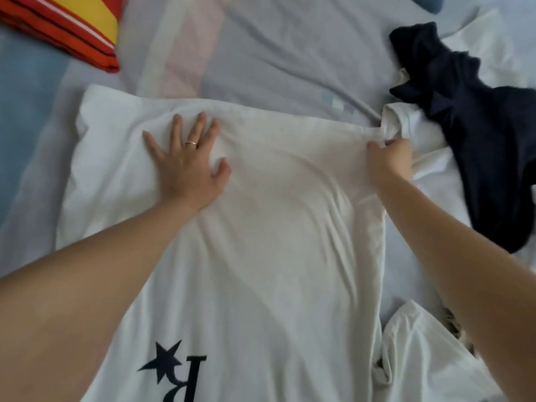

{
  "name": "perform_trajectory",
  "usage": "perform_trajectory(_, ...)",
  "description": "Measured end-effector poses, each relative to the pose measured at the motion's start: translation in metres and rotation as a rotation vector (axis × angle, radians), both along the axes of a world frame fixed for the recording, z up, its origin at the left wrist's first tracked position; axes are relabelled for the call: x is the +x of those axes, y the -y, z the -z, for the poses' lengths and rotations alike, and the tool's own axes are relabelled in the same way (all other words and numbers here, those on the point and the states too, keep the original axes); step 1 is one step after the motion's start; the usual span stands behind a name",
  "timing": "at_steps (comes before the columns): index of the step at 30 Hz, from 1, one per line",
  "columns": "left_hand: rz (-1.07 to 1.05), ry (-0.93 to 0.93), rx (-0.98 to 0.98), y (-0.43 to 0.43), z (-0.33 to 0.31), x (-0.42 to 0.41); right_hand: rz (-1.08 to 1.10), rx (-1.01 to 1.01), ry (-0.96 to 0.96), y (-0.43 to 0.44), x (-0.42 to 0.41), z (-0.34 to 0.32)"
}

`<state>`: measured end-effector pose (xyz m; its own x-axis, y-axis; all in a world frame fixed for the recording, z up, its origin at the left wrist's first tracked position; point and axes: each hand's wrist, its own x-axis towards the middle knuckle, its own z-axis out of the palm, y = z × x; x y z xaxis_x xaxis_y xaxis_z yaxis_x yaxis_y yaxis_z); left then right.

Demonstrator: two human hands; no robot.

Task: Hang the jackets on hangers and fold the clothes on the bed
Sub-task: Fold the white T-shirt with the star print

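Observation:
A white T-shirt [278,216] with a dark star and letter print near its lower edge lies spread across the bed in front of me. My left hand [188,161], wearing a ring, presses flat on the shirt's far left part with fingers spread. My right hand [391,161] pinches the shirt's far right edge, fingers curled round a bunch of the cloth, and the fabric is pulled taut between the two hands. A dark navy garment [475,134] lies crumpled at the right, just beyond my right hand.
The bed sheet [275,53] is pale lilac-grey with a pink and white stripe. A folded red, orange and yellow striped cloth [66,27] sits at the far left corner. More white cloth [420,352] is bunched at the lower right under my right forearm.

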<state>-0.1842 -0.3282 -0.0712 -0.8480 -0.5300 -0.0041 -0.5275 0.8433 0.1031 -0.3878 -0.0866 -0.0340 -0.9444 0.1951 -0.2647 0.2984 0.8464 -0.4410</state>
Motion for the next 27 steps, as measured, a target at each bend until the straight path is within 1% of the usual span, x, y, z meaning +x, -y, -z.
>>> perform_trajectory(2, 0.005, -0.004, -0.004, 0.0, 0.0, -0.002, -0.065, -0.067, -0.064, 0.0, -0.008, -0.009)
perform_trajectory(4, 0.0, 0.0, 0.004, 0.001, 0.0, -0.002, -0.219, -0.067, -0.127, 0.0, -0.011, -0.015)
perform_trajectory(6, 0.001, 0.011, 0.016, 0.001, -0.001, -0.003, -0.288, -0.05, -0.209, -0.006, -0.02, -0.017)
perform_trajectory(8, 0.004, 0.014, 0.016, 0.001, -0.002, -0.003, -0.269, 0.01, -0.229, -0.015, -0.028, -0.013)
perform_trajectory(10, 0.005, 0.019, 0.02, 0.001, -0.001, -0.003, -0.292, 0.107, -0.18, -0.02, -0.03, -0.005)
perform_trajectory(12, 0.0, 0.02, 0.013, 0.001, -0.002, -0.004, -0.318, 0.193, -0.184, -0.014, -0.028, 0.001)
perform_trajectory(14, 0.006, 0.028, 0.023, 0.0, -0.004, -0.005, -0.316, 0.303, -0.244, -0.005, -0.018, 0.001)
perform_trajectory(15, 0.007, 0.029, 0.026, 0.0, -0.004, -0.005, -0.376, 0.356, -0.328, 0.001, -0.009, 0.002)
perform_trajectory(16, 0.006, 0.03, 0.022, 0.0, -0.005, -0.005, -0.504, 0.354, -0.427, 0.008, 0.006, 0.001)
perform_trajectory(17, 0.008, 0.03, 0.017, 0.0, -0.004, -0.005, -0.712, 0.299, -0.489, 0.016, 0.026, 0.001)
perform_trajectory(18, 0.01, 0.034, 0.014, 0.0, -0.004, -0.005, -0.97, 0.28, -0.508, 0.021, 0.047, 0.005)
perform_trajectory(19, 0.012, 0.034, 0.017, 0.0, -0.004, -0.004, -1.194, 0.307, -0.473, 0.02, 0.063, 0.01)
perform_trajectory(20, 0.015, 0.037, 0.019, 0.001, -0.004, -0.004, -1.306, 0.336, -0.407, 0.017, 0.071, 0.017)
perform_trajectory(21, 0.014, 0.036, 0.02, 0.001, -0.004, -0.004, -1.284, 0.36, -0.333, 0.01, 0.065, 0.022)
perform_trajectory(22, 0.014, 0.038, 0.021, 0.001, -0.005, -0.005, -1.158, 0.386, -0.288, 0.001, 0.055, 0.027)
perform_trajectory(24, 0.017, 0.038, 0.017, -0.001, -0.003, -0.004, -0.836, 0.45, -0.256, -0.017, 0.032, 0.031)
perform_trajectory(25, 0.011, 0.031, 0.007, 0.0, -0.002, -0.004, -0.718, 0.455, -0.232, -0.018, 0.023, 0.03)
perform_trajectory(27, 0.009, 0.019, 0.01, 0.001, -0.002, -0.005, -0.555, 0.445, -0.131, -0.006, 0.02, 0.023)
